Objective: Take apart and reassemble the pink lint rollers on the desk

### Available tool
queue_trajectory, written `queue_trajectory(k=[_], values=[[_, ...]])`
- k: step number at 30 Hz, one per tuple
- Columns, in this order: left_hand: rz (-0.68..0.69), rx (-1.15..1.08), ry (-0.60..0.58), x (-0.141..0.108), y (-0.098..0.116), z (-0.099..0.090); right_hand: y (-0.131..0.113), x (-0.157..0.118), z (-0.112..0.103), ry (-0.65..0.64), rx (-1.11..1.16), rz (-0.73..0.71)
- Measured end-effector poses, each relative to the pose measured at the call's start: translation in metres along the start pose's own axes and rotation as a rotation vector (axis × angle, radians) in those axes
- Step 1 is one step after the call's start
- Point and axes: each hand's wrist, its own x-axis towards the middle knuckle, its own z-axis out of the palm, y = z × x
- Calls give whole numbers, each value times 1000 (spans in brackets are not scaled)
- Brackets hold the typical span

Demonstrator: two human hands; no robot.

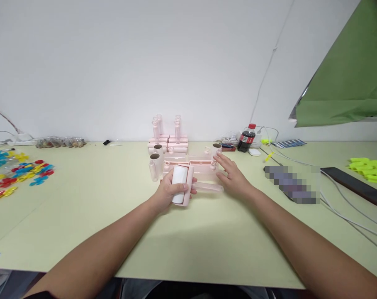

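Note:
My left hand (171, 191) is closed around a lint roller (179, 185) with a white roll in a pink cover, the thumb lying across it. A translucent pink handle (208, 187) sticks out to the right from beside that cover; whether it is joined on is hidden by the fingers. My right hand (233, 174) reaches over the table with fingers apart. Its fingertips are near an upright white roll (217, 149) with a brown core; contact cannot be made out. Two more rolls, one at the front (156, 162), stand to the left, with pink translucent parts (203, 167) between.
Behind are stacked pink lint rollers (177, 146), some handles upright. A cola bottle (246, 138), cables (288, 160) and a dark phone-like slab (356, 185) are to the right. Coloured plastic pieces (35, 170) lie left; a green sheet (346, 70) hangs upper right.

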Motion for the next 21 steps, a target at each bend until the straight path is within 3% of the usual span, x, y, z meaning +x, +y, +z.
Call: queue_trajectory(k=[4,12,17,21], values=[[33,-55,43,3,2,-2,-5,0,3,4,-47,-8],[71,-132,105,5,3,-5,-16,2,-4,118,73,184],[70,-159,106,6,3,-5,-37,-6,-10,212,687,400],[76,-177,87,6,4,-7,-56,-14,-10,147,1022,519]])
